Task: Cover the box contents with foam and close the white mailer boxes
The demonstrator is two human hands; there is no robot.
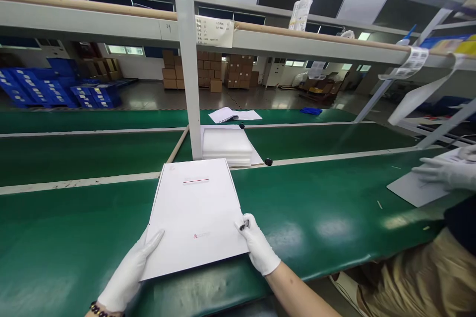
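A flat white box [195,213] with a thin red line and small red print lies on the green bench top [316,208] in front of me. My left hand [128,272], in a white glove, grips its near left corner. My right hand [258,245], also gloved, holds the near right edge, and a small dark piece sits at its fingertips. Behind the box a stack of white foam sheets [227,147] rests against a white upright post [188,59].
A co-worker's gloved hands [442,171] press on a grey sheet [414,189] at the right. An open white booklet [234,115] lies on the far belt. A small black knob [268,161] sits by the stack. Blue crates [55,89] and cardboard boxes [208,72] stand beyond.
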